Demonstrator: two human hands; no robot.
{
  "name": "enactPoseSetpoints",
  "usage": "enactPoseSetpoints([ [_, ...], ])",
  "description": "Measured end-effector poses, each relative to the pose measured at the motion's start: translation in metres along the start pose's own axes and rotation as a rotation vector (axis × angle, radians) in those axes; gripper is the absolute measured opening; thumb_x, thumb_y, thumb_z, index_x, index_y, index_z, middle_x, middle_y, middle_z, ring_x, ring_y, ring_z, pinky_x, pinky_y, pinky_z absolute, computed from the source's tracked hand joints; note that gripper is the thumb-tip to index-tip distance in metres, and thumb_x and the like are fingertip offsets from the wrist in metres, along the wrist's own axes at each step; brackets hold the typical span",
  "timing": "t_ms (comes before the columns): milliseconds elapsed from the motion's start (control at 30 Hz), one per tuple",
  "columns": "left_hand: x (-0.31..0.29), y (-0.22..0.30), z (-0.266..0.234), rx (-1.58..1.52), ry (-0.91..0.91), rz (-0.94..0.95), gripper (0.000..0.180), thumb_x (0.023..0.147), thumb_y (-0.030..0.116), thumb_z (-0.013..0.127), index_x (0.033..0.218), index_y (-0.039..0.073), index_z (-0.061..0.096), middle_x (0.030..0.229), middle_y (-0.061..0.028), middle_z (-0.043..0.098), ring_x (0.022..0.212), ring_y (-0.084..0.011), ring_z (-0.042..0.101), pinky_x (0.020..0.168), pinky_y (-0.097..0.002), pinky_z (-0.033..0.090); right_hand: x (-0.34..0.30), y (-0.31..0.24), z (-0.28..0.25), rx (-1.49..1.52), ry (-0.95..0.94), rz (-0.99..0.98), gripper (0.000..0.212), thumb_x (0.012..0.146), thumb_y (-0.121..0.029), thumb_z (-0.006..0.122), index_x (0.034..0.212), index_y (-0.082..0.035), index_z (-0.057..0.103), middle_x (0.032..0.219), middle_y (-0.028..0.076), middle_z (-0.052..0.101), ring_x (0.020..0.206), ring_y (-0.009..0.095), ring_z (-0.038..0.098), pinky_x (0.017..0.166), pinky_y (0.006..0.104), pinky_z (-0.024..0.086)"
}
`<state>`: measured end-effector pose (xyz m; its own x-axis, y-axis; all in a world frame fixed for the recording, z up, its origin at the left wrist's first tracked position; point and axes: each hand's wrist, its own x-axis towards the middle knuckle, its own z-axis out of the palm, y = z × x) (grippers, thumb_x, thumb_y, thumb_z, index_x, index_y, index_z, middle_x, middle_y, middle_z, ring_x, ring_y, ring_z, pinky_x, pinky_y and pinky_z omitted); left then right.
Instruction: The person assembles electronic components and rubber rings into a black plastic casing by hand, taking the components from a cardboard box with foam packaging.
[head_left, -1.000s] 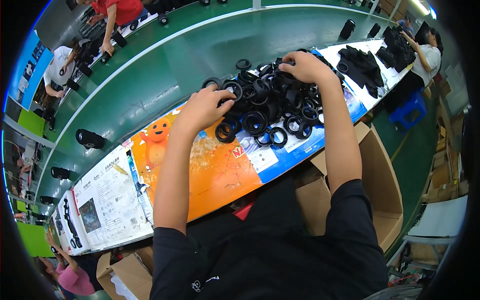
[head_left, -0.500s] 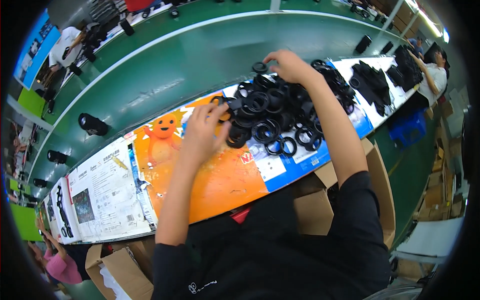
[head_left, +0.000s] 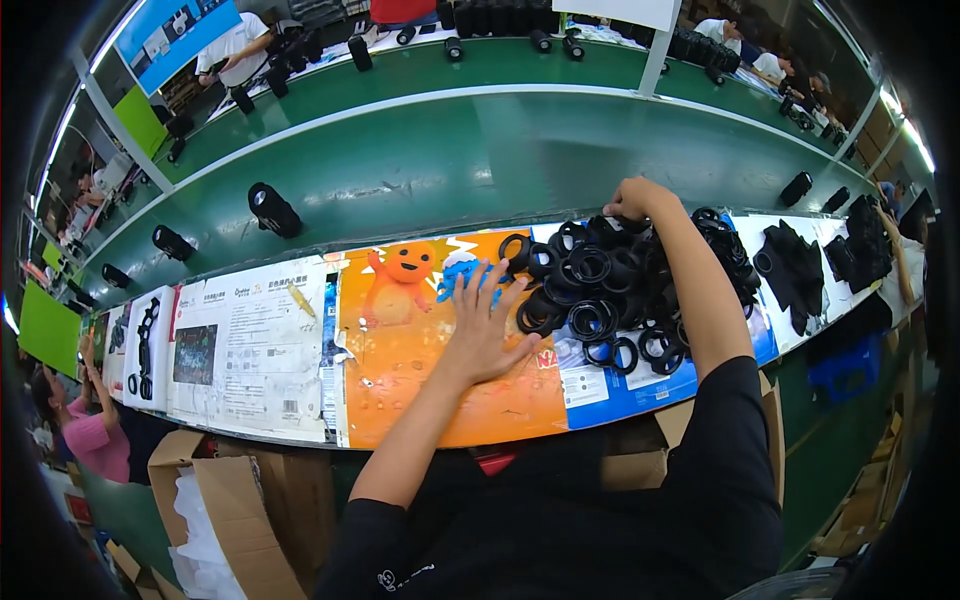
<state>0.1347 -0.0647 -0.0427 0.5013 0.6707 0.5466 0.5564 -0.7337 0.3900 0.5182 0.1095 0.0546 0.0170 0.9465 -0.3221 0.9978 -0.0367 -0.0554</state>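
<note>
A heap of black plastic rings point(head_left: 592, 268) covers the right part of the work surface. My left hand point(head_left: 485, 328) lies over the orange printed sheet point(head_left: 440, 395), its fingers spread, just left of the heap. It holds nothing. At the far edge of the heap is my right hand point(head_left: 637, 199), fingers bent down and drawn together against the rings. Whether a ring is between those fingertips is hidden. Several loose rings, among them one near-side ring point(head_left: 624, 355), lie on the blue printed sheet point(head_left: 650, 397).
Beyond the bench runs a green conveyor belt point(head_left: 420, 165) carrying black cylinders, one of them a near cylinder point(head_left: 273, 210). Black fabric-like pieces point(head_left: 793, 275) lie farther right. Open cardboard boxes point(head_left: 240, 510) stand below the near edge. Co-workers sit at both ends, including a person in pink point(head_left: 97, 445).
The whole view has swung, so the bench appears farther right and lower. My left hand has drawn off the heap and flattened out. My right hand's fingers have closed downward at the heap's far edge.
</note>
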Motion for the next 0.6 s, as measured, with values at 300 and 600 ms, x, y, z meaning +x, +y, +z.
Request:
enactPoseSetpoints([
  [300,-0.103,0.054,-0.085,0.143,0.25,0.329,0.032,0.085,-0.001,0.078,0.116,-0.001,0.07,0.11,-0.0175,0.074,0.09,-0.0358,0.074,0.075,-0.0441,0.062,-0.065,0.013,0.002,0.212,0.411,-0.259,0.035,0.102,-0.032,0.073,0.12,-0.003,0.083,0.12,0.025,0.079,0.114,0.046,0.075,0.102,0.0518,0.059],
  [600,-0.336,0.07,-0.061,0.129,-0.005,-1.26,0.056,0.103,0.048,0.075,0.124,-0.004,0.07,0.105,-0.0245,0.077,0.1,-0.0432,0.075,0.092,-0.048,0.06,-0.207,-0.148,-0.002,0.597,0.333,-0.861,0.04,0.107,-0.035,0.07,0.129,-0.003,0.077,0.12,0.023,0.08,0.106,0.042,0.077,0.097,0.0496,0.06],
])
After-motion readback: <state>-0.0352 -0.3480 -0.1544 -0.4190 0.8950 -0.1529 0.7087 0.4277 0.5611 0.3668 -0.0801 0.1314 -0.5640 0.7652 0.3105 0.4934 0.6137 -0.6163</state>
